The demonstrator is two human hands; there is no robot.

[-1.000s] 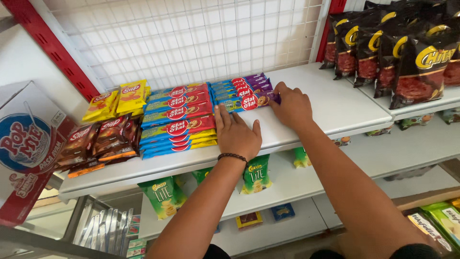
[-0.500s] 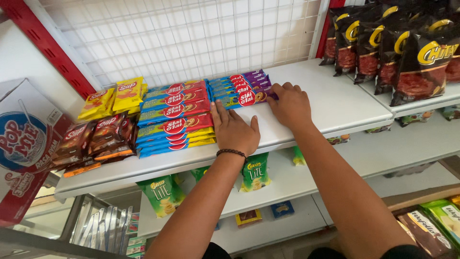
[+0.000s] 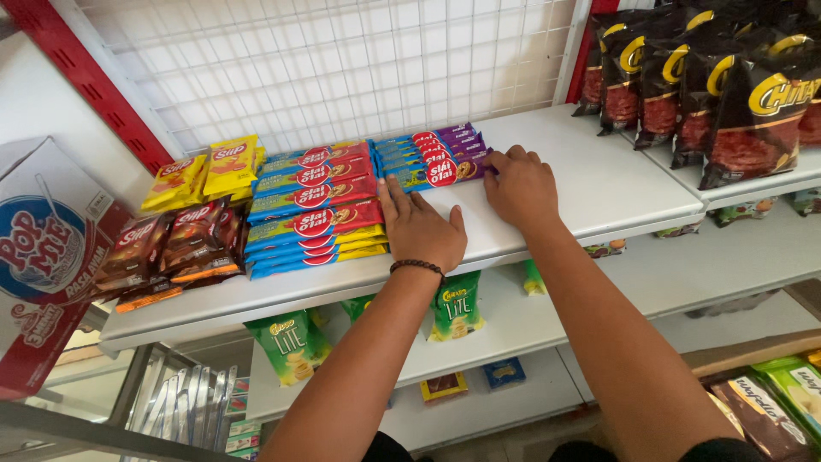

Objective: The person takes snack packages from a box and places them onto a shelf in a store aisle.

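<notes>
Under your left hand point(image 3: 421, 229) and right hand point(image 3: 522, 184) the white shelf point(image 3: 599, 180) looks smooth and matt, like painted metal. The biscuit packs point(image 3: 316, 201) are glossy plastic film (so are the dark chip bags point(image 3: 727, 94)). The wire grid point(image 3: 342, 60) is white-coated metal; the carton point(image 3: 43, 257) is printed cardboard.

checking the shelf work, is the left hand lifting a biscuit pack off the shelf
No, the left hand lies flat on the white shelf beside the blue biscuit packs, holding nothing.

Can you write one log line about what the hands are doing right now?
left hand: flat on white shelf, touching blue biscuit packs | right hand: against purple biscuit packs | holding: nothing
</notes>
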